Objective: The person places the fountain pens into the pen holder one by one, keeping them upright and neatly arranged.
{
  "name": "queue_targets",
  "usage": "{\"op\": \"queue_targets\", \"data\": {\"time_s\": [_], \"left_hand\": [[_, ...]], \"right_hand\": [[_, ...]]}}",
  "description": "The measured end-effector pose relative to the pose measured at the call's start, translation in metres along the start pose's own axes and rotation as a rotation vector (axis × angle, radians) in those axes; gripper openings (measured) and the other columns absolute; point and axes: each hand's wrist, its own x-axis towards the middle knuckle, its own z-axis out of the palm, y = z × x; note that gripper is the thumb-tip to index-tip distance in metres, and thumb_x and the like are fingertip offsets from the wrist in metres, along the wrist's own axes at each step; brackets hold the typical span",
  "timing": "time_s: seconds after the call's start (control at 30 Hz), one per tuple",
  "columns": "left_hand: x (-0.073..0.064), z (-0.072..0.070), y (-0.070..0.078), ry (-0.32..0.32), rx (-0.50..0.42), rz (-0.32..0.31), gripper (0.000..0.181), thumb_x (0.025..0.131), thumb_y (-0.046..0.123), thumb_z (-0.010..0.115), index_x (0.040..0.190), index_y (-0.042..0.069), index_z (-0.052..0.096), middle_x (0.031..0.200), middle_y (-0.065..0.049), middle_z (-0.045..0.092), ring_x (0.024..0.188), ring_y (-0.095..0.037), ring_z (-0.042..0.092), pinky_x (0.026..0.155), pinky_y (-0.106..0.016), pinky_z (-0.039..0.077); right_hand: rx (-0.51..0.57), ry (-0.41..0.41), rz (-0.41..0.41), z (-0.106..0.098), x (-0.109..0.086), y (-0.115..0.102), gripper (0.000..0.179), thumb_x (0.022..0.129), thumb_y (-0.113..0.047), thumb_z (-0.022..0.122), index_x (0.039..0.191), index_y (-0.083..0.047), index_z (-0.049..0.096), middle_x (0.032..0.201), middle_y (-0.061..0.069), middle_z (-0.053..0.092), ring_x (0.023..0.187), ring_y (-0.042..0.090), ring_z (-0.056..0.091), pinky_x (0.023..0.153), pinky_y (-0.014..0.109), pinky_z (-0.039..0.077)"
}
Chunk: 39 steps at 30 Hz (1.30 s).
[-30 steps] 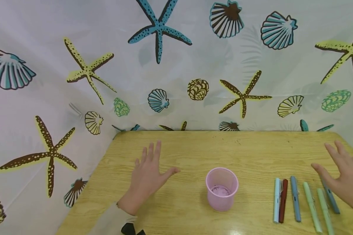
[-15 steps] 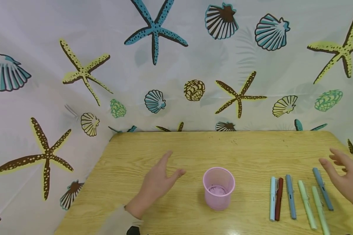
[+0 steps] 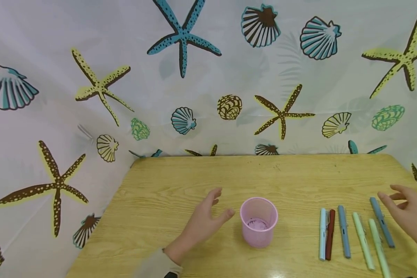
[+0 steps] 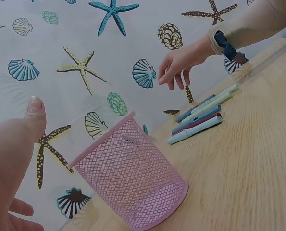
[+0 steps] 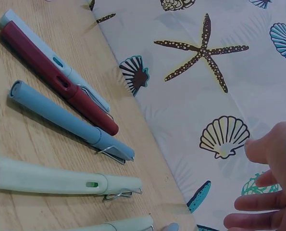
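Note:
My left hand (image 3: 205,218) hovers just left of a pink mesh pen cup (image 3: 258,236), thumb and fingers parted and nothing between them. The cup stands upright on the table; in the left wrist view its mesh wall (image 4: 126,168) shows close beside that hand. Over at the right, my right hand (image 3: 410,212) is held above the table with loosely bent fingers and holds nothing. Nearest to it lies a blue pen (image 3: 382,222). To its left are two pale green pens (image 3: 363,241), another blue pen (image 3: 344,231), a dark red pen (image 3: 330,234) and a light blue pen (image 3: 322,233).
The wooden table (image 3: 180,173) ends at the back against a white cloth (image 3: 208,85) printed with starfish and shells. The cloth also rises along the left side. The pens lie side by side between the cup and the table's right side.
My left hand has moved right, closer to the cup, and its spread fingers have drawn together. The right hand's fingers have bent a little. The cup and pens stay where they were.

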Motion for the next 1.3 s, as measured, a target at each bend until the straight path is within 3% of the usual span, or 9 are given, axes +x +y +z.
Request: {"op": "queue_targets", "data": {"time_s": [0.3, 0.43, 0.57, 0.7, 1.0, 1.3], "left_hand": [[-0.003, 0.019, -0.002, -0.072, -0.080, -0.013, 0.072, 0.087, 0.045, 0.061, 0.142, 0.009, 0.032, 0.140, -0.016, 0.041, 0.121, -0.037, 0.045, 0.095, -0.051, 0.039], [-0.005, 0.026, -0.001, -0.108, -0.113, -0.020, 0.071, 0.087, 0.041, 0.063, 0.142, 0.009, 0.032, 0.139, -0.018, 0.041, 0.122, -0.038, 0.044, 0.094, -0.051, 0.039], [-0.006, 0.032, 0.001, -0.128, -0.139, -0.030, 0.075, 0.085, 0.044, 0.064, 0.143, 0.010, 0.030, 0.140, -0.017, 0.040, 0.122, -0.038, 0.044, 0.092, -0.053, 0.041], [-0.007, 0.037, 0.002, -0.142, -0.156, -0.038, 0.077, 0.084, 0.046, 0.065, 0.144, 0.012, 0.029, 0.141, -0.016, 0.039, 0.122, -0.037, 0.043, 0.090, -0.053, 0.042], [-0.006, 0.045, 0.005, -0.138, -0.225, 0.011, 0.077, 0.083, 0.041, 0.069, 0.143, 0.014, 0.030, 0.137, -0.016, 0.043, 0.119, -0.038, 0.047, 0.086, -0.054, 0.044], [-0.004, 0.049, 0.010, -0.152, -0.271, 0.040, 0.081, 0.080, 0.040, 0.072, 0.144, 0.019, 0.028, 0.136, -0.011, 0.046, 0.121, -0.032, 0.046, 0.087, -0.052, 0.045]], "right_hand": [[-0.033, -0.066, 0.049, 0.018, -0.003, 0.027, 0.076, 0.091, -0.053, 0.048, 0.127, 0.014, 0.040, 0.094, 0.035, 0.056, 0.062, 0.036, 0.058, 0.043, 0.039, 0.045], [-0.072, -0.167, 0.094, 0.001, -0.010, 0.001, 0.077, 0.093, -0.053, 0.044, 0.117, 0.019, 0.042, 0.089, 0.036, 0.056, 0.058, 0.032, 0.056, 0.048, 0.040, 0.046], [-0.072, -0.304, 0.180, -0.020, -0.019, -0.034, 0.076, 0.094, -0.051, 0.043, 0.111, 0.023, 0.042, 0.091, 0.038, 0.053, 0.070, 0.042, 0.055, 0.055, 0.045, 0.046], [-0.072, -0.366, 0.271, -0.025, -0.024, -0.049, 0.074, 0.095, -0.051, 0.041, 0.109, 0.022, 0.043, 0.096, 0.038, 0.051, 0.079, 0.045, 0.052, 0.057, 0.042, 0.044], [-0.083, -0.408, 0.163, -0.023, -0.022, -0.040, 0.061, 0.096, -0.041, 0.047, 0.093, 0.019, 0.050, 0.083, 0.032, 0.056, 0.072, 0.042, 0.056, 0.057, 0.044, 0.047], [-0.075, -0.400, 0.158, -0.019, -0.024, -0.041, 0.051, 0.095, -0.032, 0.050, 0.091, 0.019, 0.052, 0.079, 0.027, 0.057, 0.068, 0.036, 0.055, 0.058, 0.043, 0.046]]}}
